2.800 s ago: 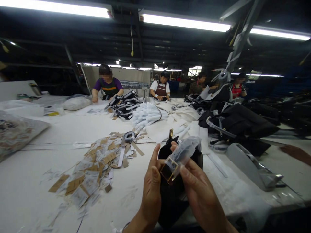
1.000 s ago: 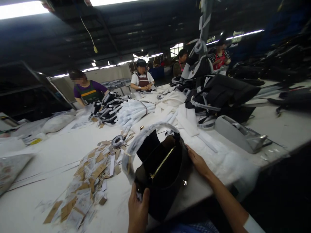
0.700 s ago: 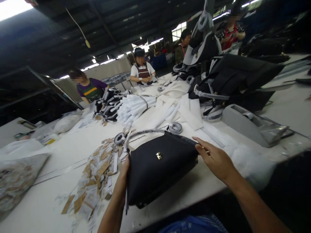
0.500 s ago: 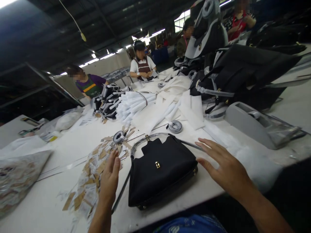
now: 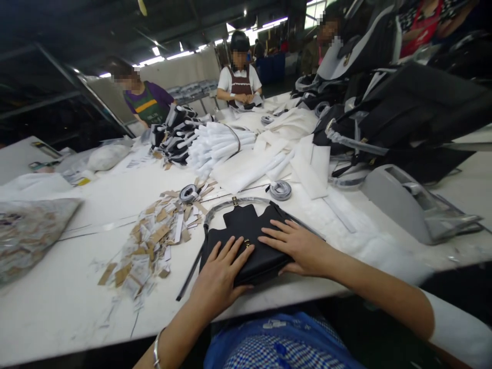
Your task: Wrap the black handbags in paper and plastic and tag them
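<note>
A black handbag [image 5: 246,229] with a gold clasp lies on the white table [image 5: 92,205] in front of me. Its handle [image 5: 219,206], wrapped in clear film, arches at the far side. My left hand [image 5: 221,271] rests on the bag's left front, fingers spread. On the right front my right hand [image 5: 295,246] lies flat, fingers stretched out, thumb near the bag's lower edge. Both palms face down and neither hand grips anything. Left of the bag is a heap of small cards and packets [image 5: 154,236]. A dark strap [image 5: 190,274] runs along its left side.
Coiled straps [image 5: 280,190] lie beyond the bag. Behind them are white padding rolls [image 5: 213,143] and white sheets. A grey tape dispenser [image 5: 403,205] and piled black bags [image 5: 418,107] stand on the right. A full plastic bag [image 5: 34,230] lies left. Co-workers [image 5: 240,77] stand across the table.
Both hands have moved inward from the bag's two sides and now lie on its front. The view has tilted and shifted slightly.
</note>
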{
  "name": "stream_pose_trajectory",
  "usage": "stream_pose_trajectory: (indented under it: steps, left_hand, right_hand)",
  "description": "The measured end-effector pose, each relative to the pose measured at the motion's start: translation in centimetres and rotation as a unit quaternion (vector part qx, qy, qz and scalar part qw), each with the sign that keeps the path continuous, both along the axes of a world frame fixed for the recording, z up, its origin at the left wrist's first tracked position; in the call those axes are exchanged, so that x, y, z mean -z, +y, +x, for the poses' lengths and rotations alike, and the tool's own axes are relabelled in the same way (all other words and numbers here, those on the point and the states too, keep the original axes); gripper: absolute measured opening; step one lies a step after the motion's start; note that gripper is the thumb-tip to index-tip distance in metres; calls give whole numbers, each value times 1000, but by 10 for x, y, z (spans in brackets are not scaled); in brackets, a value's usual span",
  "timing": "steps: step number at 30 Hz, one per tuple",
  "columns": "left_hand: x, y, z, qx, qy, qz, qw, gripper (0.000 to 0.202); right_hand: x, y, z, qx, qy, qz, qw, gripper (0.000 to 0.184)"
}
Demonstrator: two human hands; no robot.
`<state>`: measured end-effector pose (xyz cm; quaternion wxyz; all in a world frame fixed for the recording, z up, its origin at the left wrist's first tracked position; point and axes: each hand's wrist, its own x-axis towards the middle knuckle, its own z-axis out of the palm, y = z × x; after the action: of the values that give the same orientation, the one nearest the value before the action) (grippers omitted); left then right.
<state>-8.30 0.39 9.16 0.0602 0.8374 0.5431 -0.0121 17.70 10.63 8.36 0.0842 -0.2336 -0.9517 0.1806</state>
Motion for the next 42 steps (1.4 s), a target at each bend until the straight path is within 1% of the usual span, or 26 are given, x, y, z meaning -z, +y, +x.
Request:
stream_pose_trajectory:
  steps: [2,5,6,8,10,12,14,16,18,19,21,23,25,28,31,33,35,36,39,40,42]
  left_hand:
    - [-3,-2,-2,16,4,-21,1000,86]
    - [-11,-7,-6,60,-2,-44,997,86]
    - [-14,-9,-8,73,-5,-47,996,86]
    - [-16,-9,-11,89,-9,-44,995,87]
    - [-15,-8,-14,97,-8,-31,995,87]
    - [-7,-6,-18,107,-3,-9,994,86]
    - [8,-5,-23,117,3,23,993,78]
    - [28,-6,-28,124,9,58,991,69]
    - [46,-7,-33,131,5,82,988,68]
    - [52,-8,-35,134,0,85,987,70]
    - [57,-9,-39,147,-21,68,987,74]
    - [55,-11,-40,161,-45,32,985,75]
    - [51,-12,-39,165,-69,8,984,73]
    - [53,-16,-31,136,-85,26,987,70]
    - [65,-20,-22,108,-77,77,988,74]
    - [73,-21,-20,114,-67,118,984,76]
    - [80,-19,-21,127,-57,166,976,79]
    - [83,-17,-22,132,-52,192,971,81]
    - [92,-9,-25,148,-45,280,947,87]
    - [96,-6,-26,153,-44,310,937,86]
    - [106,-2,-25,150,-49,373,914,78]
  right_hand:
    - [5,-14,2,25,-13,10,1000,82]
    - [1,-43,5,64,-26,12,998,78]
    - [-2,-51,5,77,-24,11,997,79]
    - [-9,-60,2,85,-8,16,996,87]
    - [-14,-59,-4,64,9,32,997,93]
    - [-13,-52,-13,33,10,48,998,91]
    - [-5,-47,-20,18,-8,67,998,84]
    - [10,-47,-25,22,-34,94,995,75]
    - [29,-50,-25,32,-46,121,991,68]
    - [38,-52,-25,36,-45,128,990,67]
    - [53,-56,-21,38,-32,115,992,70]
    - [60,-57,-17,34,-15,75,996,73]
    - [59,-56,-13,30,-4,30,999,72]
    - [48,-55,-13,40,3,-15,999,67]
    - [36,-55,-25,89,5,-25,996,48]
    - [28,-53,-39,130,10,-20,991,41]
    - [21,-48,-56,149,-1,-13,989,36]
    - [18,-45,-63,146,-18,-5,989,31]
    - [12,-32,-80,107,-87,36,990,11]
    - [11,-28,-83,93,-103,50,989,10]
    - [10,-22,-86,71,-120,67,988,12]
